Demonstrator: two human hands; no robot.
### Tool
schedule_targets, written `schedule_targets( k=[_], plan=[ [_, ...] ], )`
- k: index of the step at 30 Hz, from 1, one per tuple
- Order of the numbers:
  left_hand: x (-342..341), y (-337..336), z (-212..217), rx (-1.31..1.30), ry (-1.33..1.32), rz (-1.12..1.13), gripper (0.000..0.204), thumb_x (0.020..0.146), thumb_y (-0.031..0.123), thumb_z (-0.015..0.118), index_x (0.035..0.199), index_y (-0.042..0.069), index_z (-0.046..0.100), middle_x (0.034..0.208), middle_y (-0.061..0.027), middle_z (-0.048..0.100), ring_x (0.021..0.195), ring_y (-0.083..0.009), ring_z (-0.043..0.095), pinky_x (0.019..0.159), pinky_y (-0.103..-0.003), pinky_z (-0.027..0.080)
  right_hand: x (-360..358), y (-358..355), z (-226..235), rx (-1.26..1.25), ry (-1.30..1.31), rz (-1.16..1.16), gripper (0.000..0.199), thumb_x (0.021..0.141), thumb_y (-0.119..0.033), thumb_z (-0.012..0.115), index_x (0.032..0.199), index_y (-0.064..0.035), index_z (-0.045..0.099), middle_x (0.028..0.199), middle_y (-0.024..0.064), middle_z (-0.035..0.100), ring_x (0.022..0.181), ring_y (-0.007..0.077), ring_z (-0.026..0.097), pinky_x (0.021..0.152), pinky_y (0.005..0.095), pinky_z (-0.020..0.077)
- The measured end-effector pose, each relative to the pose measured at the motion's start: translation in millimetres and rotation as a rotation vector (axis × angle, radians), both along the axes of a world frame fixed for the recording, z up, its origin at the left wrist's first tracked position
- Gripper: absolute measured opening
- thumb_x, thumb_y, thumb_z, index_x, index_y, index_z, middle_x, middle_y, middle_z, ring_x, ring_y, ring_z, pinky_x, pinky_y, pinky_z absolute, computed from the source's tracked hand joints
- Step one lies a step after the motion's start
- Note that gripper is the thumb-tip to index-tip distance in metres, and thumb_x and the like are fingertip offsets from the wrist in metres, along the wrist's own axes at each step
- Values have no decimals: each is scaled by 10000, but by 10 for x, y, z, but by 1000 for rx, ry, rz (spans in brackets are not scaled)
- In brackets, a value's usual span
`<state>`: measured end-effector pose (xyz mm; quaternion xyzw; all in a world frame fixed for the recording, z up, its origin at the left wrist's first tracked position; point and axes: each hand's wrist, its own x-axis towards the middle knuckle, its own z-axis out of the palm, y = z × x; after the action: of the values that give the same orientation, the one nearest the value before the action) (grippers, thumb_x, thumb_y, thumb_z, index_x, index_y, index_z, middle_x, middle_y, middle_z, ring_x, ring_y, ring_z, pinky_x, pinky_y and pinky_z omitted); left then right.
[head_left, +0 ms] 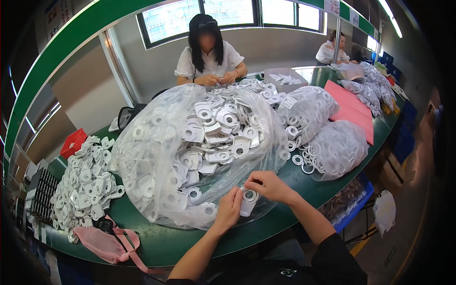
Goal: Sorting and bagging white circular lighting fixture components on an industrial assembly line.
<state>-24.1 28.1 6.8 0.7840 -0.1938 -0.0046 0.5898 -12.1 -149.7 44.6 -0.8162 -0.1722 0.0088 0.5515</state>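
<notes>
Near the table's front edge, my left hand (pixel 229 209) grips a white plastic part (pixel 247 208), a flat plate with a round hole at one end. A white ring (pixel 251 194) lies over that hole. The fingers of my right hand (pixel 271 186) are closed in a pinch at the ring's far edge; the fingertips partly hide the contact. Just beyond my hands, a large clear plastic bag (pixel 147 156) lies open, heaped with similar white parts (pixel 221 154). Loose white rings (pixel 308 167) lie to the right, beside a clear bag of rings (pixel 339 149).
More white parts (pixel 88 183) are piled at left, by a red bin (pixel 74 142) and black stacked trays (pixel 42 194). A pink mesh pouch (pixel 102 243) sits at the front left edge. Pink sheeting (pixel 349 109) lies at right. A co-worker (pixel 209 57) works across the table.
</notes>
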Motion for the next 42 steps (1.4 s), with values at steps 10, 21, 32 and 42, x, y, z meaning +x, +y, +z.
schedule_targets(
  k=[10,21,32,42],
  plan=[
    [49,-39,-90,-170,-9,135,183,939,173,402,947,13,489,828,-117,573,747,-183,562,620,-303,431,-53,164,-259,492,97,-141,192,900,-165,546,995,-2,582,848,7,601,731,59,532,679,215,447],
    [159,89,-113,-268,201,-150,312,968,259,360,883,43,570,815,-13,562,771,-116,528,657,-257,425,-33,-28,-81,28,5,15,189,849,-148,581,969,-4,606,818,28,620,775,79,547,700,246,445],
    [57,57,-31,194,-109,36,291,918,252,449,807,-3,534,591,-157,502,554,-261,525,539,-372,382,-126,10,-61,-137,-127,-25,173,820,-157,599,888,2,600,789,84,637,747,180,607,700,281,457],
    [74,-80,-113,-328,-29,45,299,896,144,541,1131,13,411,732,-46,592,636,-102,554,580,-202,436,-14,183,-371,564,205,-201,128,871,-122,591,876,5,575,778,19,622,690,43,553,604,161,418]
  ],
)
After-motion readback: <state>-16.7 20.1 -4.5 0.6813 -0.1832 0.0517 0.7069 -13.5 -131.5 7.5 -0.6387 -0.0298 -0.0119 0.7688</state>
